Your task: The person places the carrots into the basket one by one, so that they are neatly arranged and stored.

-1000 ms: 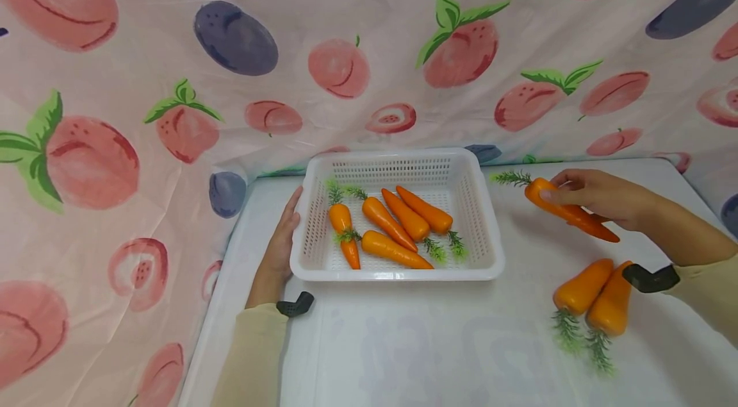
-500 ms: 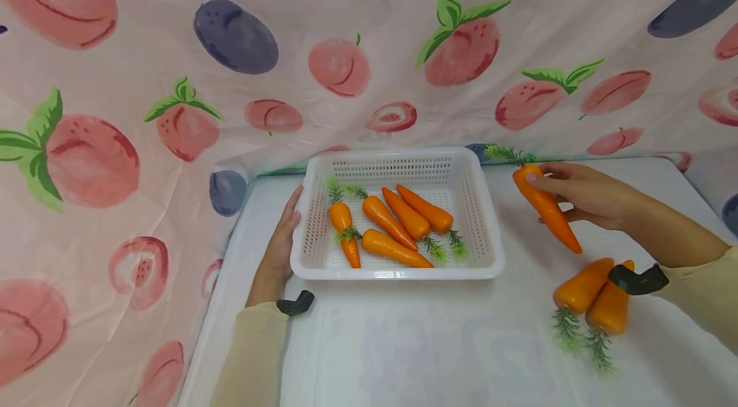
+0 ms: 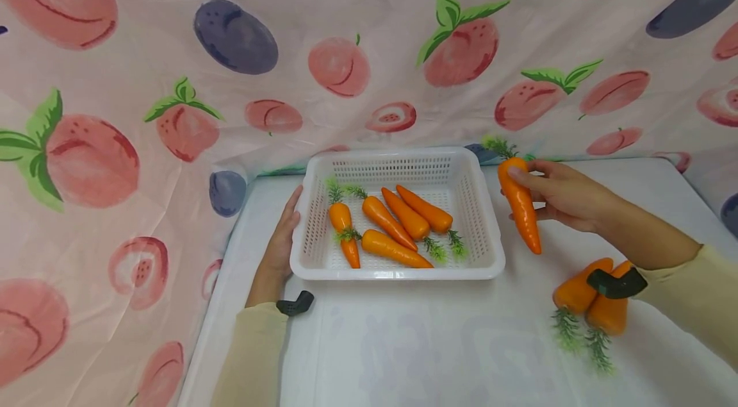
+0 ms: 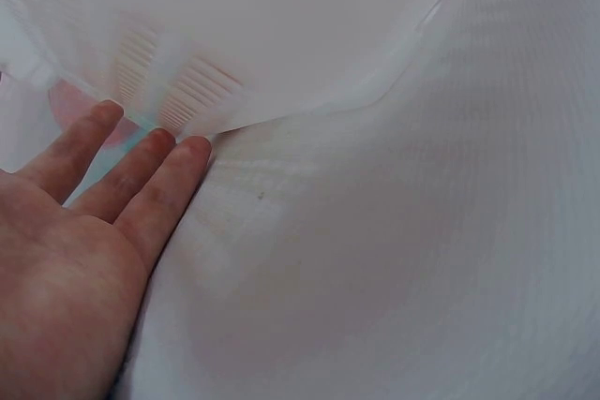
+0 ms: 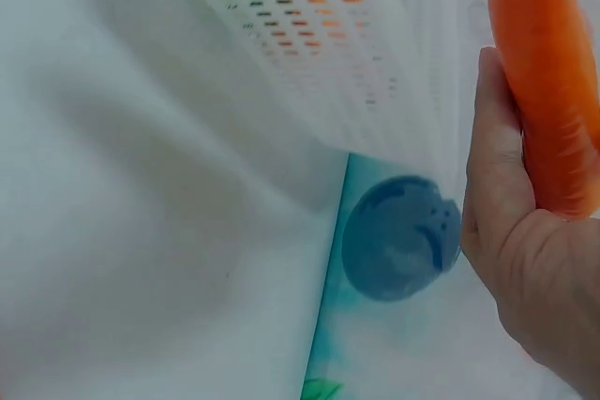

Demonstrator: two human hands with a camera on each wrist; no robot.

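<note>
My right hand (image 3: 565, 195) grips an orange carrot (image 3: 521, 208) with a green leafy top, just right of the white plastic basket (image 3: 398, 275). The carrot hangs with its tip down and its leaves toward the back. In the right wrist view the same carrot (image 5: 548, 72) lies against the fingers, beside the perforated basket wall (image 5: 309, 53). Along the basket's left side rests my left hand (image 3: 280, 243), fingers straight. The left wrist view shows those fingertips (image 4: 192, 149) right at the basket's lower wall. Inside the basket lie several carrots (image 3: 398, 250), pointing different ways.
Two more carrots (image 3: 582, 285) lie side by side on the white tabletop (image 3: 438, 343) at the right, partly under the right forearm in this view. Behind the table hangs a fruit-printed cloth (image 3: 398, 22). Each wrist carries a small black device (image 3: 295, 304).
My right hand has moved left toward the basket with the carrot, which has turned from slanting to nearly upright, tip down. The left hand and basket have stayed put.
</note>
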